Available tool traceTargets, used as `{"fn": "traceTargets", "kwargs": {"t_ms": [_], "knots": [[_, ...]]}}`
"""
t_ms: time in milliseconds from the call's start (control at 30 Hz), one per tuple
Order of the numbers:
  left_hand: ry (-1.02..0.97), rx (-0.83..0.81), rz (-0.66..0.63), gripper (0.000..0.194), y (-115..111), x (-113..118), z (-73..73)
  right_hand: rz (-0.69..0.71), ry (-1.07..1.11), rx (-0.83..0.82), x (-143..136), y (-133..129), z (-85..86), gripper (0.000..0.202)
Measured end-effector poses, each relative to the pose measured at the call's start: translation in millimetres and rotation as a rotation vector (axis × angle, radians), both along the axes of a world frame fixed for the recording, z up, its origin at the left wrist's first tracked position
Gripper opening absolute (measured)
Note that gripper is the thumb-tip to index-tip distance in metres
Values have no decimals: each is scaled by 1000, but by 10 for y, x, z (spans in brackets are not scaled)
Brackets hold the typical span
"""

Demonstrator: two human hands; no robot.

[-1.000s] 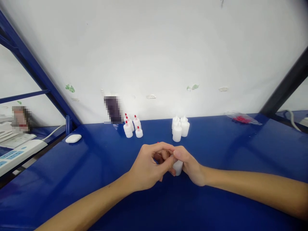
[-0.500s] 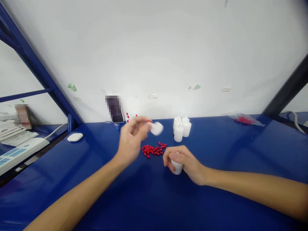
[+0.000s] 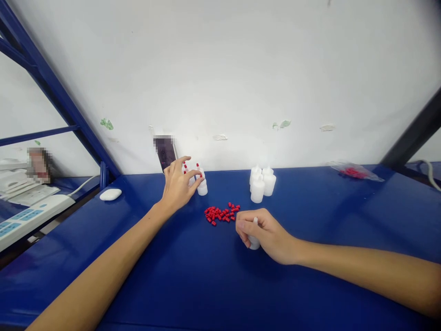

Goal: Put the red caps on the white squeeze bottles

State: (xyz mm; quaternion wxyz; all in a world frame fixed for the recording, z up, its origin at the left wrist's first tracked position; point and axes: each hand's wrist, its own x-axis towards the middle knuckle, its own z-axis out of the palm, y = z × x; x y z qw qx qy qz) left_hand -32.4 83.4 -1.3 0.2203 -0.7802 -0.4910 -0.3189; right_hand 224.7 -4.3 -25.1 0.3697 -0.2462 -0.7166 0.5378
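Note:
My left hand (image 3: 177, 186) is at the group of small white dropper bottles with red caps. Its thumb and index finger pinch the red cap of the front bottle (image 3: 202, 189), which stands upright on the blue table; the other fingers are spread. More red-capped bottles (image 3: 198, 165) are partly hidden behind the hand. My right hand (image 3: 263, 232) is wrapped round an uncapped white bottle (image 3: 254, 242), its bare nozzle pointing up between thumb and fingers. Loose red caps (image 3: 220, 214) lie in a pile just left of that hand.
Several uncapped white bottles (image 3: 257, 189) stand together behind my right hand. A phone (image 3: 166, 151) leans on the wall. A clear bag of red caps (image 3: 354, 172) lies at the back right. At left are a white rounded object (image 3: 110, 194) and a power strip (image 3: 37, 214).
My left hand has moved left and back with a red-capped bottle, which was tilted in the air and now stands upright among the others. The right hand keeps its bottle in place.

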Motion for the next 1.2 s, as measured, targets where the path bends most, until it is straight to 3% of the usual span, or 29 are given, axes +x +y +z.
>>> {"fn": "traceTargets", "kwargs": {"t_ms": [133,200,333,400,633,867,1000,1100,1200], "knots": [[-44,104,36,23,-27,16,76,53,69,-58,13,18,-31,43],[-13,68,-10,28,-90,39,135,69,130,-54,13,30,-56,47],[235,-395,-305,26,-291,80,213,107,142,-72,19,32,-37,48],[300,-573,-382,25,-376,78,222,162,79,-75,31,20,8,41],[214,-759,-387,25,-418,31,261,330,-68,12,57,2,44,36],[137,-839,-387,20,-370,55,223,275,-36,-13,58,-5,53,42],[181,-791,-354,19,-328,32,212,194,24,-59,46,-11,58,39],[-42,-689,-395,16,-386,143,236,110,84,-121,15,6,24,42],[-595,-671,-567,19,-566,426,225,26,157,-178,-21,45,-33,46]]}}
